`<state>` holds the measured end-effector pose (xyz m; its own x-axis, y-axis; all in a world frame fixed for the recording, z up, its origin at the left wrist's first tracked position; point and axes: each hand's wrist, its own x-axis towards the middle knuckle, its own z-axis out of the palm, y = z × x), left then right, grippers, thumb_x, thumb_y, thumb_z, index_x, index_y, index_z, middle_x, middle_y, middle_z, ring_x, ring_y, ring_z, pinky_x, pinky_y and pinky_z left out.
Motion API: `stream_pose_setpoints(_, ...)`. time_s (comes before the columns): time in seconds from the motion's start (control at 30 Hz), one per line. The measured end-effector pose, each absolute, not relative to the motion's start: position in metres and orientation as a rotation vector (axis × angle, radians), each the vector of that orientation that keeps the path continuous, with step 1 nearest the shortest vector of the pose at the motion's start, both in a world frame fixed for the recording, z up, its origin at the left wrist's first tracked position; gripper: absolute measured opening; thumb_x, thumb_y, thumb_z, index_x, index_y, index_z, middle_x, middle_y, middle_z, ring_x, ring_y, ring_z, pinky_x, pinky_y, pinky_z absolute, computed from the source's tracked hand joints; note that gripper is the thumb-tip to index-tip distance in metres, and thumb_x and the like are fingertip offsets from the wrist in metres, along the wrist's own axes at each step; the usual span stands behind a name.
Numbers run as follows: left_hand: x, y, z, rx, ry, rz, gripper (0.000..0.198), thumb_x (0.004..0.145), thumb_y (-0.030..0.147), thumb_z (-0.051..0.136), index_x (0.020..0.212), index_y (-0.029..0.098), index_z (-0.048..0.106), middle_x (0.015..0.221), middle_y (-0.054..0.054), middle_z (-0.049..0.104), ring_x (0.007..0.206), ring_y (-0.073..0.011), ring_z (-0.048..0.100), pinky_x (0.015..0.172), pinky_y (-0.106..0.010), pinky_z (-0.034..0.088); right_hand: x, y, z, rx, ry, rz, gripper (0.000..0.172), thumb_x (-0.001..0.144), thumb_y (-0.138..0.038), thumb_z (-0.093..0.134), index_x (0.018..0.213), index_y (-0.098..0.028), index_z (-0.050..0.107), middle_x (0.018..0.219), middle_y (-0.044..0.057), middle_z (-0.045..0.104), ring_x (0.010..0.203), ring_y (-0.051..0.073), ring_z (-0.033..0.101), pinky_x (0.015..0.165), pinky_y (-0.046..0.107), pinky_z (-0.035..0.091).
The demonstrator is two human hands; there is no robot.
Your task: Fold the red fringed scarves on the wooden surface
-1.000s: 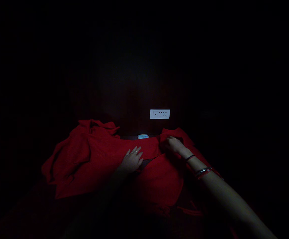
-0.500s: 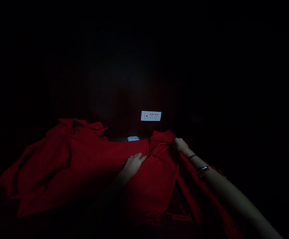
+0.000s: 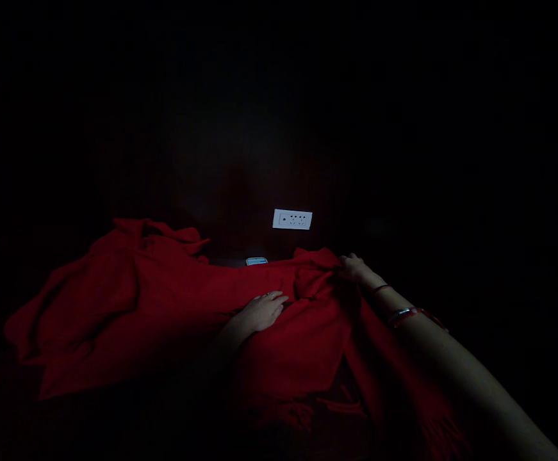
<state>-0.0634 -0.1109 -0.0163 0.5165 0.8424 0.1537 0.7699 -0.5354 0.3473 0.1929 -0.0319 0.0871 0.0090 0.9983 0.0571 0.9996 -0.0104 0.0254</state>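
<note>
A large red fringed scarf (image 3: 177,288) lies spread and rumpled across a dark surface, with tassels along its near edge. My left hand (image 3: 262,310) lies flat on its middle, fingers stretched out; a ring shows on one finger. At the scarf's far right edge, my right hand (image 3: 355,267) has its fingers bent around a bunched fold. A dark band and a silver bracelet are on my right wrist. Shadow hides much of the near part of the cloth.
A phone (image 3: 257,261) with a lit screen lies just beyond the scarf's far edge. Above it, a white socket plate (image 3: 292,219) is set in the dark upright panel. The surroundings are almost black.
My right hand has shifted slightly right and up with the scarf's edge. My left hand has turned flatter, with its fingers pointing more to the right. The view has tilted a little.
</note>
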Motion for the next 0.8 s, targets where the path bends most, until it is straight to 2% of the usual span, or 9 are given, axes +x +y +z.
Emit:
stream_pose_setpoints(0.07,-0.054,-0.121,-0.01,2.494,1.342,0.438,0.052,0.089,0.039,0.023,0.131,0.014,0.039,0.135,-0.011,0.04,0.123,-0.0228,0.038,0.102,-0.036,0.031,0.188,-0.027,0.081,-2.175,-2.23,-0.04,0.056,0.072,-0.028,0.061,0.124,-0.015,0.048,0.122,0.015,0.051,0.104,0.022,0.054,0.077,0.024,0.044)
stream_pose_setpoints(0.13,-0.047,-0.131,-0.007,2.502,1.327,0.415,0.056,0.087,0.045,0.026,0.134,0.015,0.035,0.138,-0.011,0.036,0.123,-0.0239,0.037,0.103,-0.036,0.031,0.184,-0.022,0.082,-2.16,-2.24,0.027,0.044,0.074,-0.024,0.058,0.117,-0.013,0.055,0.112,0.013,0.058,0.098,0.02,0.057,0.073,0.021,0.044)
stream_pose_setpoints(0.23,-0.043,-0.138,-0.004,2.506,1.306,0.37,0.06,0.084,0.046,0.033,0.136,0.017,0.03,0.142,-0.01,0.029,0.126,-0.0256,0.034,0.104,-0.038,0.03,0.182,-0.019,0.096,-2.139,-2.256,0.071,0.03,0.074,-0.023,0.059,0.102,-0.013,0.064,0.102,0.01,0.064,0.093,0.018,0.06,0.07,0.019,0.044)
stream_pose_setpoints(0.33,-0.041,-0.13,0.001,2.433,1.317,0.445,0.065,0.084,0.049,0.033,0.138,0.016,0.025,0.145,-0.01,0.021,0.13,-0.0246,0.025,0.106,-0.037,0.026,0.182,-0.019,0.117,-1.989,-2.364,0.256,0.031,0.069,-0.026,0.065,0.098,-0.014,0.066,0.1,0.005,0.066,0.089,0.015,0.06,0.07,0.016,0.044)
stream_pose_setpoints(0.43,-0.028,-0.112,0.008,2.39,1.276,0.601,0.065,0.085,0.049,0.029,0.14,0.015,0.02,0.146,-0.01,0.016,0.133,-0.0222,0.019,0.108,-0.035,0.021,0.181,-0.019,0.133,-1.844,-2.413,0.383,0.03,0.074,-0.024,0.06,0.101,-0.012,0.065,0.098,0.005,0.067,0.086,0.013,0.06,0.07,0.016,0.045)
stream_pose_setpoints(0.5,-0.012,-0.098,0.012,2.378,1.232,0.55,0.065,0.085,0.05,0.029,0.141,0.017,0.016,0.147,-0.009,0.011,0.134,-0.0237,0.014,0.109,-0.039,0.018,0.177,-0.019,0.139,-1.893,-2.424,0.126,0.029,0.073,-0.02,0.06,0.101,-0.014,0.065,0.097,0.004,0.067,0.087,0.013,0.06,0.071,0.016,0.045)
stream_pose_setpoints(0.6,0.014,-0.075,0.012,2.293,1.268,0.385,0.073,0.082,0.058,0.029,0.141,0.02,0.011,0.147,-0.01,-0.002,0.133,-0.0316,-0.001,0.106,-0.052,0.01,0.165,-0.021,0.145,-1.936,-2.444,-0.347,0.027,0.072,-0.013,0.058,0.097,-0.016,0.066,0.1,0.007,0.065,0.093,0.017,0.06,0.076,0.02,0.045)
stream_pose_setpoints(0.73,0.038,-0.056,0.005,2.24,1.315,0.335,0.07,0.082,0.06,0.026,0.141,0.026,0.009,0.147,-0.009,-0.007,0.132,-0.0342,-0.007,0.103,-0.057,0.008,0.149,-0.029,0.151,-1.968,-2.35,-0.561,0.031,0.08,-0.008,0.042,0.103,-0.009,0.063,0.108,0.02,0.059,0.102,0.025,0.056,0.081,0.031,0.044)
stream_pose_setpoints(0.8,0.042,-0.056,0.0,2.315,1.311,0.412,0.064,0.082,0.058,0.031,0.139,0.032,0.016,0.148,-0.007,-0.007,0.131,-0.0356,-0.008,0.103,-0.058,0.01,0.145,-0.031,0.154,-2.038,-2.287,-0.593,0.034,0.081,-0.007,0.039,0.105,-0.008,0.063,0.108,0.022,0.058,0.103,0.027,0.056,0.081,0.033,0.045)
